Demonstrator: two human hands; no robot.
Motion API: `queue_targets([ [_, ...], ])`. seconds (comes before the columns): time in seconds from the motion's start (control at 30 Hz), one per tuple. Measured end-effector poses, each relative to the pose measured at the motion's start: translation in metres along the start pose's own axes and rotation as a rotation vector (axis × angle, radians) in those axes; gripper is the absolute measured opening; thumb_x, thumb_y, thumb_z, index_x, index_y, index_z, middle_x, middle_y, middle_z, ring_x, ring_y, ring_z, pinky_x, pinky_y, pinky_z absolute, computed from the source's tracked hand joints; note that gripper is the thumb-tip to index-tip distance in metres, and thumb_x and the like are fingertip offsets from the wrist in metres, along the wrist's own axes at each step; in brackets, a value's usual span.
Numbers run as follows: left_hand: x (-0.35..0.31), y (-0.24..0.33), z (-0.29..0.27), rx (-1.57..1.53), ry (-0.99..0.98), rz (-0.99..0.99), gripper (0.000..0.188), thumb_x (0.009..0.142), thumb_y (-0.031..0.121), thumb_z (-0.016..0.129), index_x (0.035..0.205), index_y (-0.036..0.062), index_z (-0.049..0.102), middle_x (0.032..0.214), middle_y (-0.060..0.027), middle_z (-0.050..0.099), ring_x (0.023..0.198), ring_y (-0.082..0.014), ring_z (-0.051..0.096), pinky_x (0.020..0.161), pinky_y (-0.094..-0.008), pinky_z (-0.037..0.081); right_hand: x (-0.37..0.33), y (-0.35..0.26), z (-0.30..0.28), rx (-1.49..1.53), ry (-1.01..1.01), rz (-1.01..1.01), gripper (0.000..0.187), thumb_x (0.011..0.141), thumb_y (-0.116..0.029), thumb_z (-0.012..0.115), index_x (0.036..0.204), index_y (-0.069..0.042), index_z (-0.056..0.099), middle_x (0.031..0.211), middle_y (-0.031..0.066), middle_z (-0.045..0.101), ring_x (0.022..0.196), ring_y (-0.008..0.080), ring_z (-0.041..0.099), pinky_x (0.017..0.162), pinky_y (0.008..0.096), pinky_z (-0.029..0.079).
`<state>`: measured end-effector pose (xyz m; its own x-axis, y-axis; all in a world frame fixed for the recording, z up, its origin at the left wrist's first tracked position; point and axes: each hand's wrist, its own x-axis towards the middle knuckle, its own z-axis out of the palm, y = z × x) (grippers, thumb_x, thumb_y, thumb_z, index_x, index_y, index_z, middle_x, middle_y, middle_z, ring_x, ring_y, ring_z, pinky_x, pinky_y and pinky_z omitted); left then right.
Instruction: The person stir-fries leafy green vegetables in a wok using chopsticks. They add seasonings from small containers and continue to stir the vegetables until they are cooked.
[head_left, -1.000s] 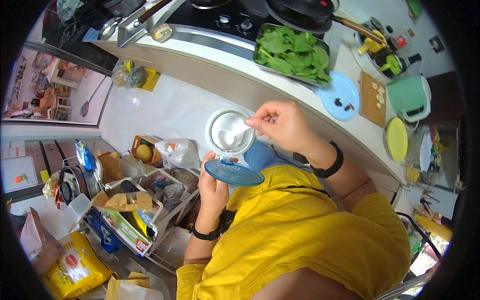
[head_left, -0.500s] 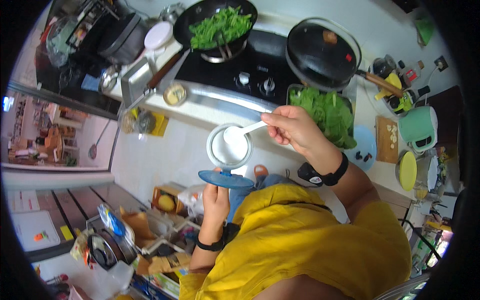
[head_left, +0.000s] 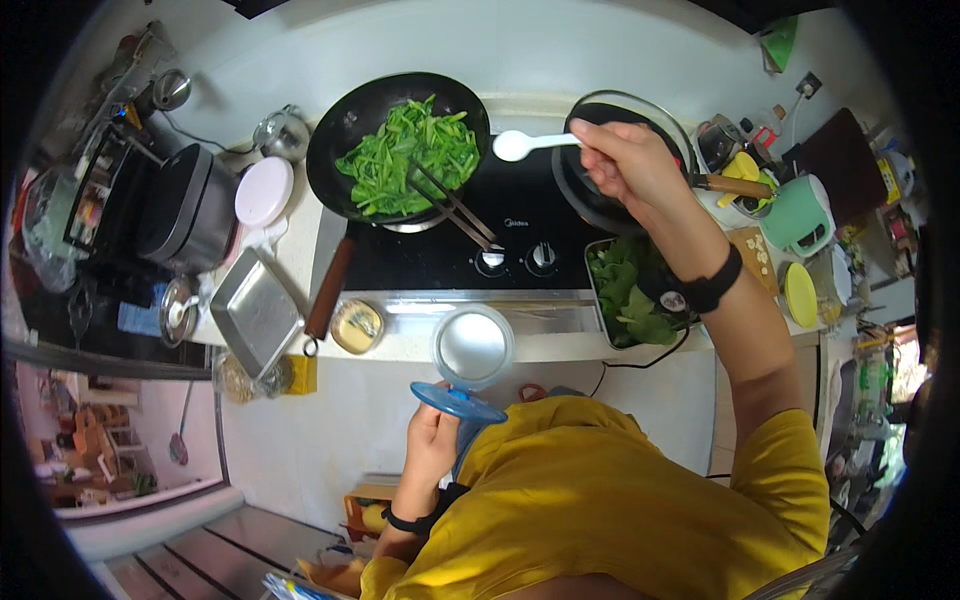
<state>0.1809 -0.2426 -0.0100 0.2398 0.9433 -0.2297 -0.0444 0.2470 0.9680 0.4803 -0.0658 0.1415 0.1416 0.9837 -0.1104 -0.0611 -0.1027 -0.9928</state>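
Observation:
My right hand point(head_left: 630, 165) pinches the handle of a white spoon point(head_left: 514, 146), raised over the stove just right of the wok point(head_left: 326, 150). What lies in the spoon's bowl I cannot make out. Cooked-looking green leaves point(head_left: 420, 150) fill the wok, with dark chopsticks point(head_left: 455, 207) resting among them. Below, at the counter's front edge, my left hand point(head_left: 430, 447) is closed around a clear jar point(head_left: 474, 346) with white contents. Its blue lid point(head_left: 458, 402) stands swung back, covering part of my fingers.
A lidded black pan point(head_left: 585, 195) sits on the stove's right, partly behind my right hand. Right of the knobs stands a metal tray of raw leaves point(head_left: 625, 295). The wok's brown handle point(head_left: 330, 290) points toward me, between an empty metal tray point(head_left: 255, 310) and a small food container point(head_left: 356, 326).
The spoon has left the jar and risen with my right hand toward the wok. My view has shifted toward the stove. My left hand still holds the jar.

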Motion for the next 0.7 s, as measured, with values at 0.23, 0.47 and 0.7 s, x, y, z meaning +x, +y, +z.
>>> queue_targets([
  [0.23,0.018,0.013,-0.082,0.032,-0.203,0.008,0.020,0.093,0.011,0.050,0.107,-0.0013,0.057,0.121,-0.0159,0.054,0.109,-0.0266,0.052,0.094,-0.0329,0.038,0.112,0.000,0.082,-0.121,0.264,-0.129,0.024,0.082,-0.021,0.069,0.068,-0.006,0.056,0.062,0.0010,0.058,0.048,0.0055,0.047,0.042,0.0179,0.035],
  [0.47,0.032,0.021,-0.132,0.235,-0.219,0.146,0.019,0.094,0.006,0.044,0.106,-0.0036,0.056,0.107,-0.0112,0.060,0.095,-0.0178,0.059,0.084,-0.0293,0.045,0.156,0.003,0.107,-0.194,0.383,-0.180,0.021,0.082,-0.021,0.069,0.073,-0.005,0.059,0.063,0.0007,0.059,0.050,0.0058,0.049,0.043,0.0183,0.036],
  [0.7,0.044,0.027,-0.151,0.247,-0.255,0.166,0.022,0.093,0.006,0.046,0.111,-0.0023,0.054,0.105,-0.0109,0.060,0.095,-0.0187,0.056,0.083,-0.0293,0.044,0.165,0.000,0.155,-0.205,0.250,-0.217,0.022,0.080,-0.018,0.071,0.073,0.000,0.060,0.064,0.0065,0.062,0.050,0.0097,0.053,0.044,0.0224,0.040],
])
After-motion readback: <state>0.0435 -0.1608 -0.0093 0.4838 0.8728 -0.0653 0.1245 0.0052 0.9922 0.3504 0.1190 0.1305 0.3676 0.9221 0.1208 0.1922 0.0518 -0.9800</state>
